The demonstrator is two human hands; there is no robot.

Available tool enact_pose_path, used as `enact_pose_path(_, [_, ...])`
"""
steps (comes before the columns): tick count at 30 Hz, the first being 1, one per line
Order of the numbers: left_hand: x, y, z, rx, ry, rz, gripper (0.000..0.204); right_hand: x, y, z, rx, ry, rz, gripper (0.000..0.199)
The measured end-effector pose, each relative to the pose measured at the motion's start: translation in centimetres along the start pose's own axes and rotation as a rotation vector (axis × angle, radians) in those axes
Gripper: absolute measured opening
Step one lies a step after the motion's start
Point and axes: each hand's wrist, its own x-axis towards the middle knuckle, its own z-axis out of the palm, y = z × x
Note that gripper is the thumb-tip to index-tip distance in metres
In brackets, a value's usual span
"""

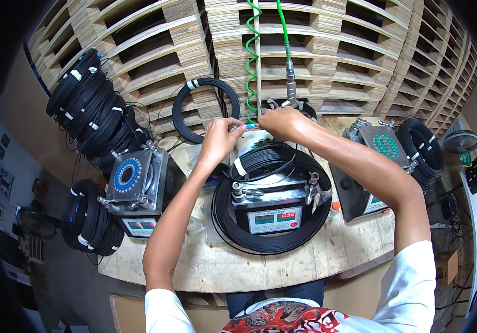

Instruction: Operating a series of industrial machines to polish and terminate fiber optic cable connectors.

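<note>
My left hand (pixel 225 136) is pinched on a small blue cable connector (pixel 250 128) above the back of the middle machine. Close to its right, my right hand (pixel 284 123) is closed with the fingers bent inward; what they hold is hidden. A metal hose fitting (pixel 290 89) on a green hose (pixel 282 25) hangs just behind the right hand. Below both hands, a coil of black cable (pixel 271 244) with white ties lies around and over the middle machine (pixel 274 219), whose front panel has a lit red display. A second green hose (pixel 251 55), coiled, hangs down near the connector.
A machine with a ring of blue connectors (pixel 127 176) stands left, another with green pieces (pixel 385 145) right. Black cable coils (pixel 91 111) are stacked at the far left; another coil (pixel 205 83) leans behind my left hand. Wooden pallets (pixel 349 50) rise behind the wooden table (pixel 283 272).
</note>
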Motion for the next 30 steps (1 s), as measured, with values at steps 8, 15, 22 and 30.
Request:
enact_pose_path(8, [0.2,-0.3,0.0,0.042,-0.025,0.053,0.025,0.6,0.3,0.3,0.038,-0.116,-0.029,0.020])
enact_pose_path(15, [0.5,0.5,-0.1,0.118,-0.034,0.120,0.024,-0.6,1.2,0.7,0.123,0.072,0.012,0.025])
enact_pose_path(22, [1.6,2.9,-0.1,0.353,-0.193,0.241,0.021,0.6,1.5,1.5,0.142,-0.029,-0.046,0.023])
enact_pose_path(30, [3.0,5.1,0.3,0.596,-0.344,0.282,0.022,0.0,1.4,1.9,0.265,0.006,0.010,0.021])
